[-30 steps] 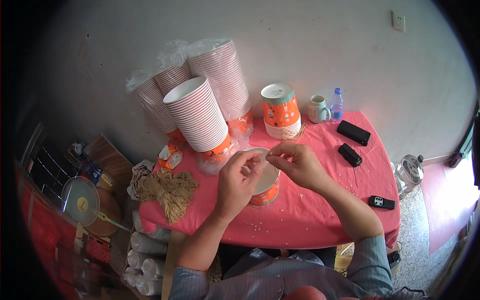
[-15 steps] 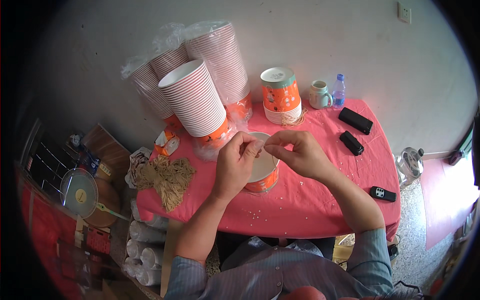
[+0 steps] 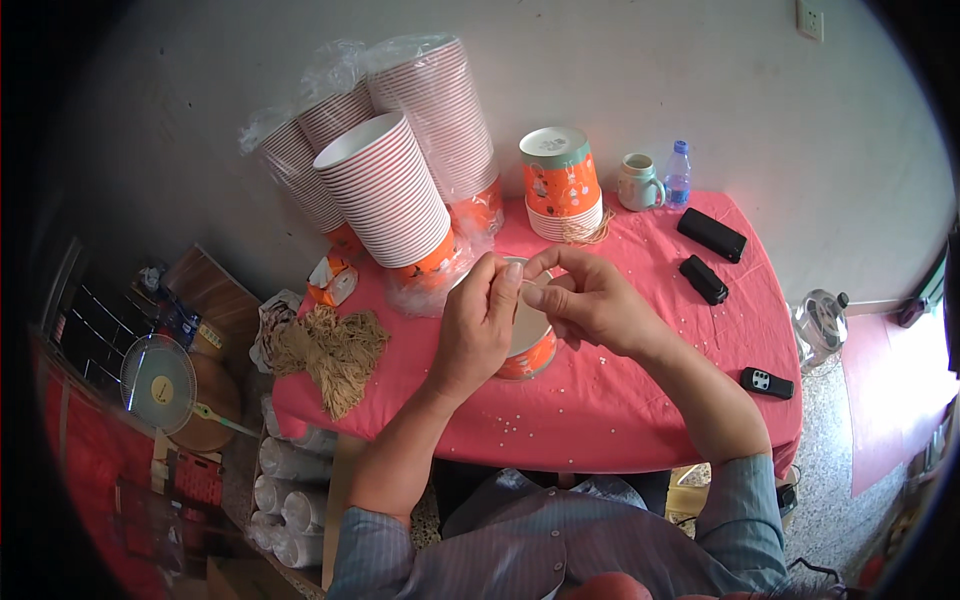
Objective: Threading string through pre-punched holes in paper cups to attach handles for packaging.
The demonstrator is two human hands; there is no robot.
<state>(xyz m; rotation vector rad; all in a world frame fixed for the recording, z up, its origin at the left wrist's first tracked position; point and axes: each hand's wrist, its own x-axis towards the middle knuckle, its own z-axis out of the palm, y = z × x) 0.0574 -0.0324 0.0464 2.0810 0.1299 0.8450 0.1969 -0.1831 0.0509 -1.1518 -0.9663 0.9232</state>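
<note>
Over an orange paper bucket (image 3: pixel 527 362) with a pale inside, both my hands meet at the fingertips. My left hand (image 3: pixel 478 318) is closed, thumb pressed to the fingers on a thin tan cord. With thumb and forefinger my right hand (image 3: pixel 597 305) pinches the same cord (image 3: pixel 528 284); only a short bit of it shows between the hands. The bucket stands upright on the table below them, its near side and part of its inside visible. A loose bundle of tan cords (image 3: pixel 335 358) lies left of my left forearm.
Tall stacks of paper buckets (image 3: pixel 385 190), some in clear plastic, stand at the back left. Behind the hands are an upturned bucket stack (image 3: pixel 562 185), a mug (image 3: pixel 638 183) and a bottle (image 3: pixel 678 177). Black cases (image 3: pixel 711 235) and a remote (image 3: pixel 767 383) lie right on the pink tablecloth (image 3: pixel 640 430).
My right hand has turned, its forefinger lifting and the thumb now pointing toward the left fingertips. My left hand has risen slightly and tilted more upright.
</note>
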